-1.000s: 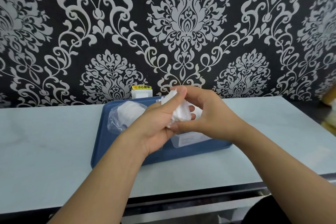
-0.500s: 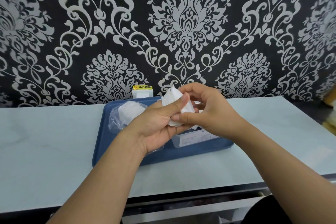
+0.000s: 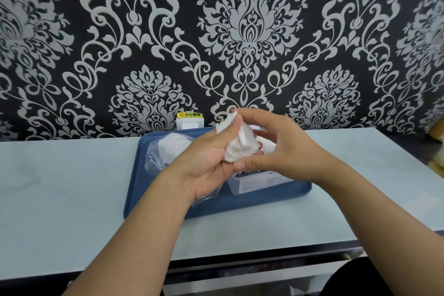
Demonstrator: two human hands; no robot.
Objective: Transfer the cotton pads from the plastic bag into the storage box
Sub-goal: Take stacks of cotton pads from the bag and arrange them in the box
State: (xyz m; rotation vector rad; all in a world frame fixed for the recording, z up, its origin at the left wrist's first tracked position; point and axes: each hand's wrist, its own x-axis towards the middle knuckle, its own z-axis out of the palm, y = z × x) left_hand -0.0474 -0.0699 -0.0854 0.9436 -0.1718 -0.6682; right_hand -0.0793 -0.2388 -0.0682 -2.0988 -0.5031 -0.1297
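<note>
A stack of white cotton pads is held above the blue tray. My left hand grips the stack from below and the left, thumb across its top. My right hand curls round it from the right, thumb under the stack. The clear plastic bag lies on the tray's left half with more white pads inside. The clear storage box stands on the tray under my hands; its top is hidden by them.
The tray rests on a pale counter against a black and silver patterned wall. A white socket with a yellow warning label sits on the wall behind the tray. The counter's front edge runs below my forearms.
Both hands have shifted the stack slightly; my right hand's fingers have spread a little wider over the pads. The bag and box have not moved.
</note>
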